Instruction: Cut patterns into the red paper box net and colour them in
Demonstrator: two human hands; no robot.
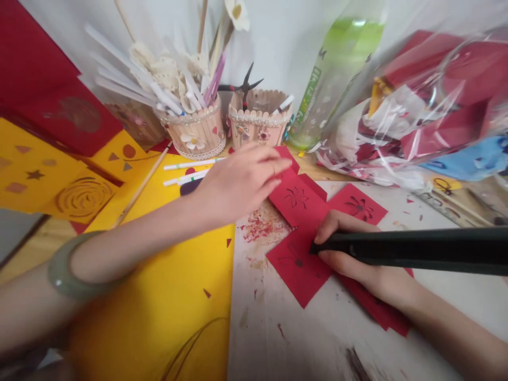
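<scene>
My left hand (242,182), with a pale green bangle (71,267) on the wrist, reaches over the red paper pieces at the back. Its fingers are loosely stretched and slightly blurred; I cannot tell whether they touch the paper. Under them lies a red square (296,196) with a cut-out flower pattern. My right hand (357,259) is closed around the narrow end of a long black pen-like tool (428,248). It rests over a red paper square (301,270) with dark petal marks. Behind it lies another red square (361,206) with a cut flower. More red paper sits beneath the right hand.
Yellow paper (190,286) lies left of a stained white board (257,338). White pens (194,165) and a thin brush (145,182) lie there. Behind stand two decorated pots (194,135), (257,119), pliers (246,84), a green-capped bottle (333,79) and a plastic bag (428,100).
</scene>
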